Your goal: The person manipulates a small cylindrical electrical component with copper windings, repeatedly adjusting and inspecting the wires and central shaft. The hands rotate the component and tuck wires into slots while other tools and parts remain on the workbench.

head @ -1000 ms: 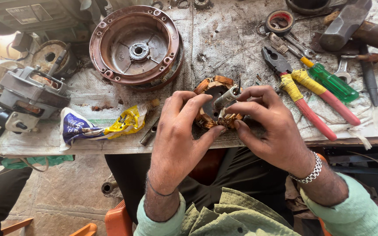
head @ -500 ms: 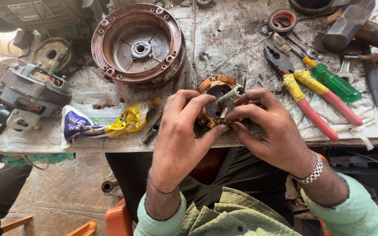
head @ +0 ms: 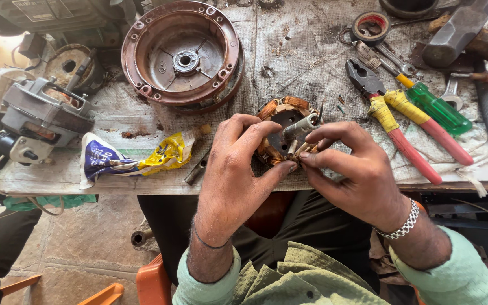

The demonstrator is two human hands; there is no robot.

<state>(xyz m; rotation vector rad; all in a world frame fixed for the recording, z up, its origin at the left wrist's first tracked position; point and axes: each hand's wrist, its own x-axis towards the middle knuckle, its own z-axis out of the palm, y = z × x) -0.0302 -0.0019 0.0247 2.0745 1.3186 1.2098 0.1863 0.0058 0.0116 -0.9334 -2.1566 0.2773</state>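
Note:
A round stator with copper windings (head: 285,112) and a short metal shaft lies at the workbench's front edge. My left hand (head: 237,172) grips its near-left side, thumb and fingers curled over the coils. My right hand (head: 352,172), with a metal chain bracelet on the wrist, pinches the wire ends at the stator's near side. Both hands meet over the lower windings and hide that part.
A rusty round motor cover (head: 183,53) sits behind the stator. Red-handled pliers (head: 393,121) and a green screwdriver (head: 433,107) lie to the right, a hammer (head: 464,34) at the back right. A crumpled blue-yellow wrapper (head: 134,158) and a grey motor body (head: 40,118) are on the left.
Both hands and the stator sit a little farther onto the bench than before. The fingers have shifted on the windings, and the shaft shows more plainly.

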